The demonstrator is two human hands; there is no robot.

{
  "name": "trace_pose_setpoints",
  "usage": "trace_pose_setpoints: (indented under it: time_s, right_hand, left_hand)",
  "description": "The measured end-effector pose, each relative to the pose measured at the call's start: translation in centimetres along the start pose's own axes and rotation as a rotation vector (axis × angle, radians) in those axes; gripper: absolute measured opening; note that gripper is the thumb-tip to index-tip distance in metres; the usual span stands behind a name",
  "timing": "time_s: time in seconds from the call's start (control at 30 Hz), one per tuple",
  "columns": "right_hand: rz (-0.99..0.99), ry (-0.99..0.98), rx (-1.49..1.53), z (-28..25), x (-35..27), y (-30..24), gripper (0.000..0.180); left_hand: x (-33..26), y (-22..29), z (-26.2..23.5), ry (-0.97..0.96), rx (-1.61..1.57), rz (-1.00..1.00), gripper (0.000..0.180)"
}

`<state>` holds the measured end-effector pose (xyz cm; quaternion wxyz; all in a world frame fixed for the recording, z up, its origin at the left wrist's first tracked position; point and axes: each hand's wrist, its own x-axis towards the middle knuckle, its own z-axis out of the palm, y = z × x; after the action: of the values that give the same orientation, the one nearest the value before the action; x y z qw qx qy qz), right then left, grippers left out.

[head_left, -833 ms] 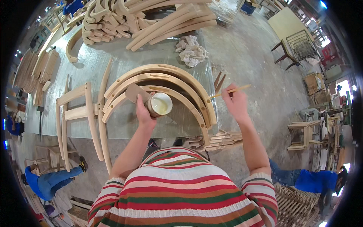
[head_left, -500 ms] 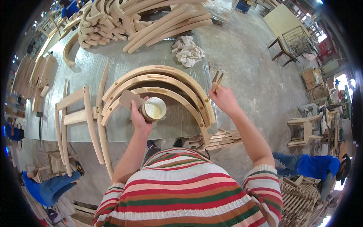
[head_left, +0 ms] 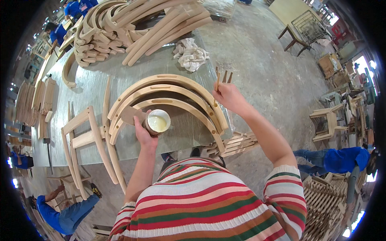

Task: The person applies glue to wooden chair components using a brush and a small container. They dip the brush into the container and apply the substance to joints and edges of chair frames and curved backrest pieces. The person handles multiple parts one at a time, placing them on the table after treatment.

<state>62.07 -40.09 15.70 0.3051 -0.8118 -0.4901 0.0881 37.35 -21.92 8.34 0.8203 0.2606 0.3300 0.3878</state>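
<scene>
My left hand (head_left: 144,134) is closed around a cup (head_left: 158,122) of creamy, glue-like stuff. A flat brown piece (head_left: 128,115), perhaps card or thin wood, sticks out on the left of that hand; how it is held is hidden. Three curved wooden rails (head_left: 163,86) lie nested on the table, with slots and round holes along their faces. At the right end of the outer rail, my right hand (head_left: 230,97) is closed on several thin wooden sticks (head_left: 218,81). One lighter stick points down toward the rail; whether it touches is unclear.
A wooden chair frame (head_left: 90,136) rests at the table's (head_left: 136,150) left edge. Curved parts (head_left: 100,36) are piled at the back, beside crumpled white cloths (head_left: 190,55). Slats (head_left: 239,143) lie below the right edge. People in blue work on both sides.
My right hand has turned, and its lighter stick now stands more upright, farther up along the outer rail. My left hand still holds the cup. The whole view has shifted slightly.
</scene>
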Motion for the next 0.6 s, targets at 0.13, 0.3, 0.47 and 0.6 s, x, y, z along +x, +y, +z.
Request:
trace_pose_setpoints:
  time_s: [0.13, 0.3, 0.47, 0.6]
  right_hand:
    - [0.019, 0.005, -0.046, -0.1, 0.1, 0.3, 0.017]
    - [0.044, -0.001, 0.046, 0.0, 0.3, 0.1, 0.018]
    - [-0.053, 0.065, -0.003, -0.6, -0.6, -1.1, 0.015]
    - [-0.035, 0.142, 0.652, -0.8, -1.5, -5.3, 0.017]
  left_hand:
    - [-0.1, -0.5, 0.7, -0.009, -0.019, -0.04, 0.045]
    - [-0.1, -0.9, 1.4, -0.038, -0.029, -0.052, 0.045]
    - [-0.1, -0.8, 2.0, -0.13, -0.017, -0.016, 0.043]
    - [-1.0, -0.3, 3.3, -0.223, 0.057, 0.118, 0.044]
